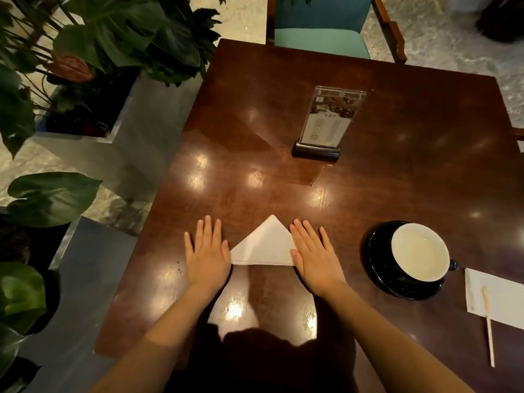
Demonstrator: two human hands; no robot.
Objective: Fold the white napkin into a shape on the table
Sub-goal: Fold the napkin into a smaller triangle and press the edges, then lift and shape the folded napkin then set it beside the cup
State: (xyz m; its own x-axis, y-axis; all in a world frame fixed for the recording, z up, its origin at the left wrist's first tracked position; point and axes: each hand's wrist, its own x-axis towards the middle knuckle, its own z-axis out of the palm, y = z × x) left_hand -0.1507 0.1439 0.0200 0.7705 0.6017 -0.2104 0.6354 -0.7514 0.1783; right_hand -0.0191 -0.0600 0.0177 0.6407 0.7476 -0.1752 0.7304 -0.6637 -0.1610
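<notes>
The white napkin (265, 245) lies flat on the dark wooden table (283, 95), folded into a triangle with its tip pointing away from me. My left hand (207, 252) lies palm down on the table just left of the napkin, fingers straight, its thumb at the left corner. My right hand (316, 255) lies palm down on the right side, fingers straight, covering the napkin's right corner. Neither hand grips anything.
A black cup with a white inside on a black saucer (411, 259) stands right of my right hand. Further right lies a second white napkin (507, 299) with a wooden stirrer (489, 327). An acrylic menu stand (326, 123) stands mid-table. Plants (85, 52) are left, a teal chair (323, 26) opposite.
</notes>
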